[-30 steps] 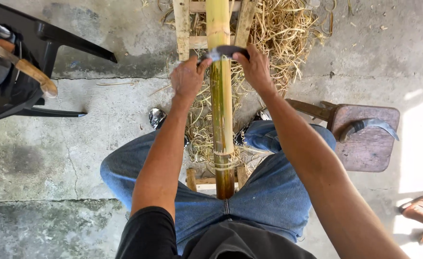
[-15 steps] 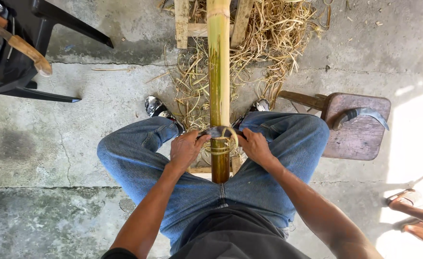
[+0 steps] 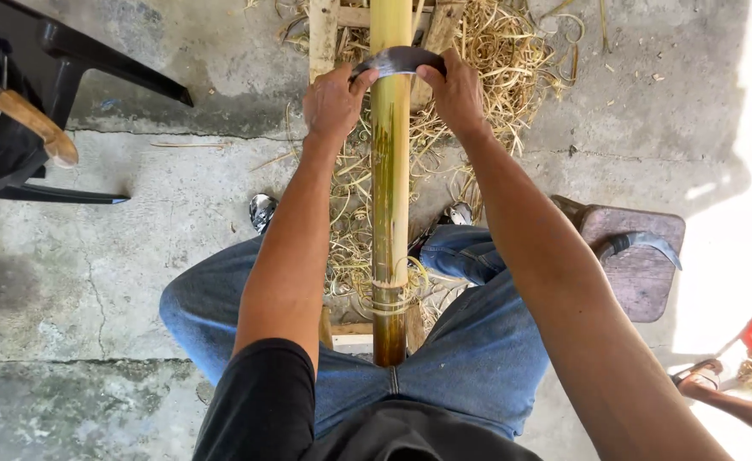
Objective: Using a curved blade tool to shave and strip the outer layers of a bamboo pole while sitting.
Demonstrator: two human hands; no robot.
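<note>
- Bamboo pole (image 3: 390, 171) lying lengthwise away from the body, near end wedged between the thighs in blue jeans (image 3: 487, 358), far end resting on a wooden frame (image 3: 325, 34).
- Curved dark blade (image 3: 397, 60) set across the pole near its far end, bridging it side to side.
- Left hand (image 3: 333, 102) closed tight around the blade's left end; right hand (image 3: 454, 92) closed tight around the right end. Both arms stretched out nearly straight.
- Pole surface: pale yellow, scraped-looking along much of the length; green streaks left on the middle stretch. Judged partly stripped, not finished.
- Thin peeled curls (image 3: 393, 294) looped round the pole close to the lap, not detached.
- Heap of straw-like shavings (image 3: 495, 60) on the concrete floor under and around the frame: plenty of material already off.
- Underside of pole hidden; cannot tell its state.
- Second hooked knife (image 3: 641, 243) lying idle on a small wooden stool (image 3: 641, 282) to the right.
- Dark chair (image 3: 60, 77) at left, well apart from the work.
- Another person's sandalled foot (image 3: 696, 380) at lower right edge, uninvolved.
</note>
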